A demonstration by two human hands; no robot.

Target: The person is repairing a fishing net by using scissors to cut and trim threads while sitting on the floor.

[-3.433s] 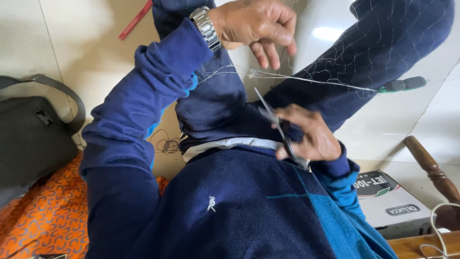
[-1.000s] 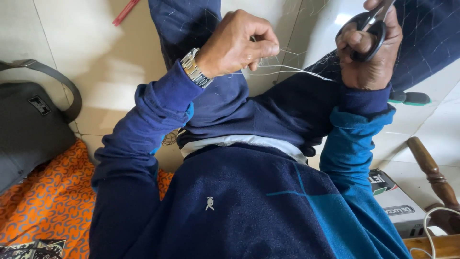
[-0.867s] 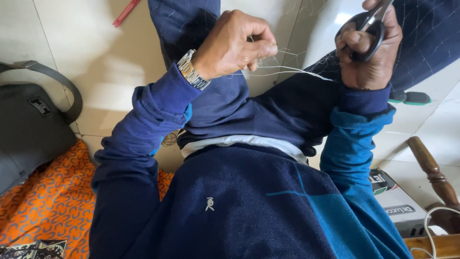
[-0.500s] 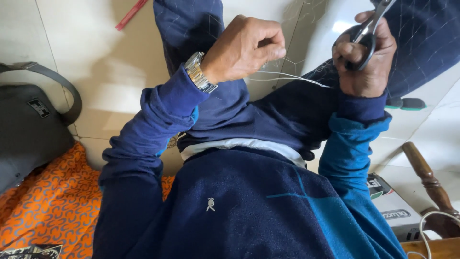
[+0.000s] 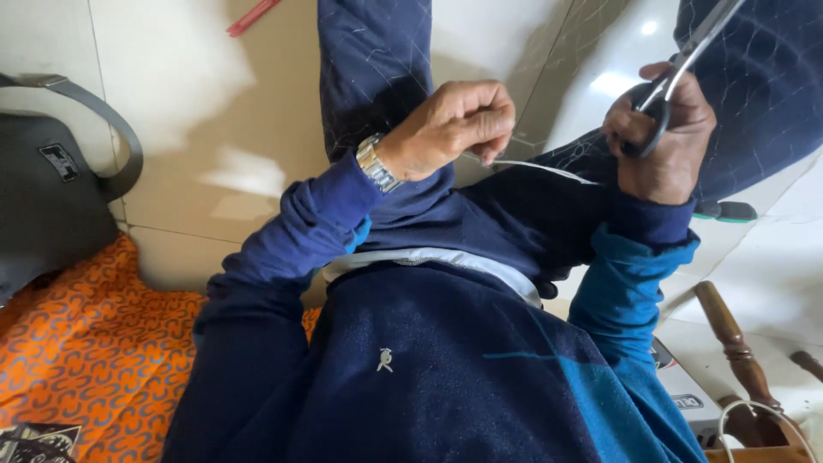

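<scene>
The left hand (image 5: 450, 129) pinches a thin white thread (image 5: 536, 165) taut over dark blue chalk-marked fabric (image 5: 531, 214). The right hand (image 5: 664, 141), far right, is closed through steel scissors (image 5: 677, 73); their blades run out of view, so possibly they could nick the fabric if the thread slackens.

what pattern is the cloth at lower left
Orange with dark swirl shapes; the cloth shows best in the head view.

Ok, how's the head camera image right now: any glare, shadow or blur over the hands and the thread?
Head view: glare patches on the glossy pale floor tiles; the left hand pinching the thin white thread and the right hand holding the steel scissors look sharp; the dark navy chalk-marked fabric casts a soft shadow; the frame edges look slightly stretched.
</scene>
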